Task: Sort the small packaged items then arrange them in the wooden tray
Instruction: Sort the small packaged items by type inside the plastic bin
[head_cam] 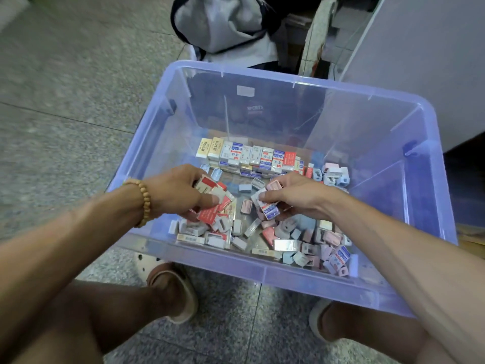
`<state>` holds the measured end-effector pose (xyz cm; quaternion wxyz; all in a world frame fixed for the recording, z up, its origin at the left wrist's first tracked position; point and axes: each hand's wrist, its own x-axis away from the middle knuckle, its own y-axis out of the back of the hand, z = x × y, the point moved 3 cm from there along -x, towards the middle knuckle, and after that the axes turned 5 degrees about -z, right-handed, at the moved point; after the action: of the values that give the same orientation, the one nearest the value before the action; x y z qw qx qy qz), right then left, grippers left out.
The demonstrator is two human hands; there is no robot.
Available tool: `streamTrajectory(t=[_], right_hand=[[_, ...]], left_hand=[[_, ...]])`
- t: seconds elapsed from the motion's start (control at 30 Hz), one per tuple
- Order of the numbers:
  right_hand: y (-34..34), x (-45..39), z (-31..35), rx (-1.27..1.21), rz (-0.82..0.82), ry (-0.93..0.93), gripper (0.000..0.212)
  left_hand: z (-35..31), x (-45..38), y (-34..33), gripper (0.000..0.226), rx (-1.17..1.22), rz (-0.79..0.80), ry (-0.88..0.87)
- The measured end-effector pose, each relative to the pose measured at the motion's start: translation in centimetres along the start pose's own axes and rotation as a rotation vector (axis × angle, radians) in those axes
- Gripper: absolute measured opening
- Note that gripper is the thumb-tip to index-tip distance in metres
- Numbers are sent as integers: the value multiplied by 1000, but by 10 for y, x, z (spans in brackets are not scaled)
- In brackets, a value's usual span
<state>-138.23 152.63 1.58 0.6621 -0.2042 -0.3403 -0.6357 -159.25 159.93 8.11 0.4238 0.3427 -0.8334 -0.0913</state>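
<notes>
Bin point(409, 292) first: a large translucent blue tub sat on the speckled floor point(52, 101) between your feet, and everything you were sorting lay inside it; no wooden tray showed anywhere, so I judged you were sorting rather than arranging. Against the far wall stood the sorted row point(248, 156), packets upright and face-out, long axes vertical, cream ones at the left end, blue-and-white in the middle, one red near the right; that order probably let you read each label at a glance. Nearer you lay the loose heap point(301, 243), pink, grey and blue packets tumbled flat or on edge, long axes pointing every way.

Your left hand point(178, 190), beaded bracelet point(145, 203) at the wrist, was clenched on a fanned stack of red packets point(210, 212), thumb pressed across the top; their long axes ran roughly from lower left to upper right, gathered by colour, I judged, to go down together. Your right hand point(294, 195) pinched a blue-and-white packet point(270, 210) between thumb and fingers, its long axis tilted toward you and to the right; a pink packet point(274, 184) sat at the fingertips, though whether it was held or merely touched I could not tell.
</notes>
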Motion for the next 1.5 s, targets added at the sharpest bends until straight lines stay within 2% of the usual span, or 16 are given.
streamTrajectory(t=[0.13,0.33,0.47,0.57,0.63,0.77,0.93,1.1,1.23,1.37,1.43,1.5], right_hand=[[-8,3,4,7,-12,3,16],[-10,-3,12,-16,-109,56,13],[-6,-12,31,207,-215,151,17],[-11,-27,55,251,-245,225,23],[-18,-40,69,205,-271,263,27],[-34,-77,84,-10,-372,241,21],[-57,-112,93,-51,-505,207,29],[-66,-114,98,-78,-586,212,9],[-60,-103,102,-11,-513,221,21],[-48,-71,105,51,-439,371,23],[-45,-49,102,-67,-223,350,34],[-46,-28,95,-106,39,312,31]], left_hand=[[-1,12,-3,21,95,-34,12],[-3,12,3,21,209,-139,45],[1,10,9,21,261,-197,89],[0,9,10,17,300,-212,104],[-1,9,10,15,322,-222,108],[-2,7,13,16,355,-250,106],[-1,6,14,15,356,-241,92],[1,4,16,16,358,-245,95],[1,5,16,15,343,-253,96],[0,5,16,17,366,-266,103],[-1,4,16,16,359,-272,93],[-2,4,17,14,321,-283,83]])
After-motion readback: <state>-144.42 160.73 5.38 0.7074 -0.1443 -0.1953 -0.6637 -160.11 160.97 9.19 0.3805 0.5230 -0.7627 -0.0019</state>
